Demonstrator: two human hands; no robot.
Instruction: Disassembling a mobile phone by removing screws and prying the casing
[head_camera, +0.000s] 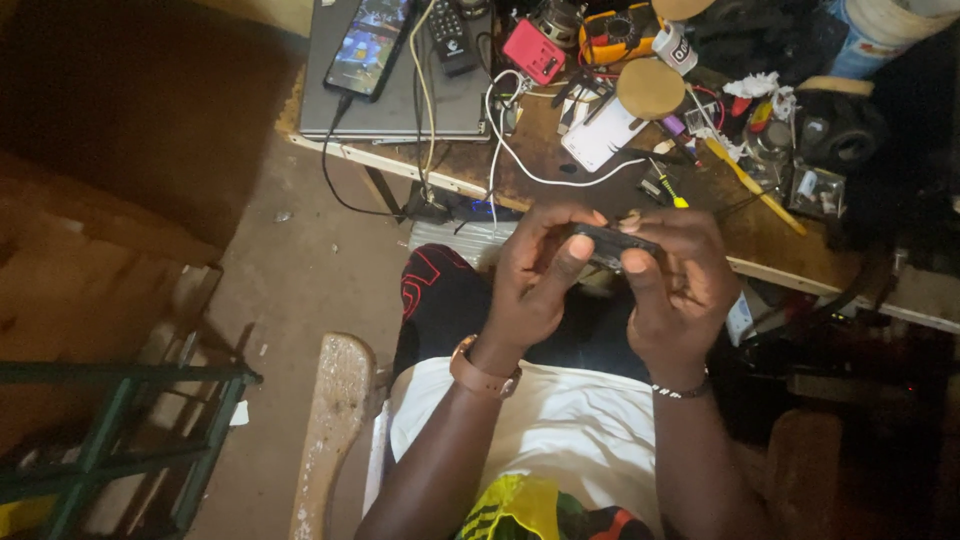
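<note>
Both my hands hold a small flat black device over my lap, just in front of the workbench edge. My left hand grips its left end, thumb pressed on top. My right hand grips its right end, fingers curled over it. A brown strap circles my left wrist, a beaded band my right. What kind of device it is cannot be told; most of it is hidden by my fingers.
A cluttered wooden workbench carries a closed grey laptop with a lit phone and a remote on it, white cables, a red box, a screwdriver. A green metal frame and a wooden plank stand at left.
</note>
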